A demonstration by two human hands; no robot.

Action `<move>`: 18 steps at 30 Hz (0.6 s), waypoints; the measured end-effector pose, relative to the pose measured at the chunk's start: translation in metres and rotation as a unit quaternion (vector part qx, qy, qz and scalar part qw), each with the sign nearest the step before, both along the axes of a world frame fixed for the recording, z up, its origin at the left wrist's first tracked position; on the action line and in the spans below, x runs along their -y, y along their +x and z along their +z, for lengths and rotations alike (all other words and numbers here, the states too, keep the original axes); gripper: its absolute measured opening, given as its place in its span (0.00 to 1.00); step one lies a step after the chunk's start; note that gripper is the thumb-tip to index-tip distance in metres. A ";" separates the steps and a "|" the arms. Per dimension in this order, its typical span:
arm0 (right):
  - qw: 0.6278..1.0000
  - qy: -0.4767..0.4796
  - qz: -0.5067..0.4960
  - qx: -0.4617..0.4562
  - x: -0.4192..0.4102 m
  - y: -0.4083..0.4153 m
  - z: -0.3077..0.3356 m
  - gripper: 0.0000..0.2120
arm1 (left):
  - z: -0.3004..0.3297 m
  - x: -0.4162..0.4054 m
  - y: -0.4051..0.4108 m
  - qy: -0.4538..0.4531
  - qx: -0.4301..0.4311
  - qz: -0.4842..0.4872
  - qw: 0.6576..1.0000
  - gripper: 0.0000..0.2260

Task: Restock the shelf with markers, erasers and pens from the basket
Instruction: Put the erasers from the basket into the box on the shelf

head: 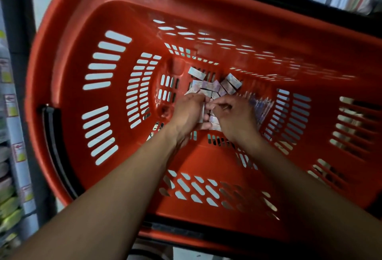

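At the left edge of the frame stands a grey metal shelf upright (19, 115) with stocked goods beside it, blurred. The large red slotted plastic basket (68, 98) fills the centre; its depth puts the stock at the bottom, so both arms reach down into it.

The left hand (189, 113), left of centre, has its fingers curled around a stack of small white-and-lilac rectangular eraser packets (203, 113), apparently collecting several for one trip to the shelf.

More loose eraser packets of the same kind (215, 83) lie on the basket floor just above the hands.

The right hand (233, 115) is just beside the left, its fingertips pinched together at the stack; whether it grips a packet cannot be determined.

A clear-wrapped bundle of pens or markers (262, 107) lies partly under the right hand, towards centre right.
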State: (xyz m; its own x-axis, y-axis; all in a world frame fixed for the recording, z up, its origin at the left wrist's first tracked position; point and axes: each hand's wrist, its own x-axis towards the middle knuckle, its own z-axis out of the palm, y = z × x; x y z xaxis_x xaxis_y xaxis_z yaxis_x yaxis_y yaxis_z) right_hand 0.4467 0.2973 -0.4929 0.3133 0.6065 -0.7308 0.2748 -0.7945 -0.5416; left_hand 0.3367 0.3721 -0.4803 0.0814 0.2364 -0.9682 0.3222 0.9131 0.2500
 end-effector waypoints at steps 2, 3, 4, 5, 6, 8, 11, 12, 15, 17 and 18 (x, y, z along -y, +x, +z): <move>0.993 0.017 0.098 0.070 0.001 0.001 -0.008 0.06 | -0.002 0.001 0.002 0.013 -0.003 0.007 1.000 0.08; 0.986 0.031 0.125 0.106 0.001 0.000 -0.011 0.06 | -0.003 0.002 0.002 0.018 -0.007 0.011 1.000 0.08; 0.980 0.047 0.135 0.139 0.001 -0.002 -0.014 0.07 | -0.005 0.002 0.003 0.020 -0.013 0.017 1.000 0.09; 0.975 0.057 0.139 0.166 0.000 -0.003 -0.018 0.10 | -0.007 0.002 0.003 0.022 -0.020 0.026 0.999 0.09; 0.970 0.052 0.154 0.182 -0.001 -0.004 -0.023 0.14 | -0.008 0.002 0.002 0.024 -0.025 0.036 0.999 0.09; 0.959 0.000 0.213 0.187 -0.001 -0.003 -0.033 0.22 | -0.010 0.000 -0.002 0.022 -0.030 0.055 0.998 0.09; 0.931 -0.039 0.292 0.213 0.004 0.002 -0.045 0.19 | -0.010 -0.002 -0.007 0.008 -0.027 0.087 0.996 0.11; 0.927 -0.036 0.302 0.221 0.005 0.004 -0.047 0.16 | -0.009 -0.003 -0.008 -0.002 -0.022 0.098 0.995 0.10; 0.922 -0.034 0.298 0.245 0.006 0.005 -0.048 0.12 | -0.007 -0.005 -0.009 -0.031 0.001 0.134 0.990 0.10; 0.933 -0.028 0.266 0.240 0.006 0.009 -0.046 0.11 | -0.008 -0.005 -0.011 -0.037 0.009 0.126 0.991 0.09; 0.950 -0.019 0.227 0.214 0.006 0.010 -0.043 0.09 | -0.009 -0.004 -0.011 -0.039 0.016 0.118 0.992 0.08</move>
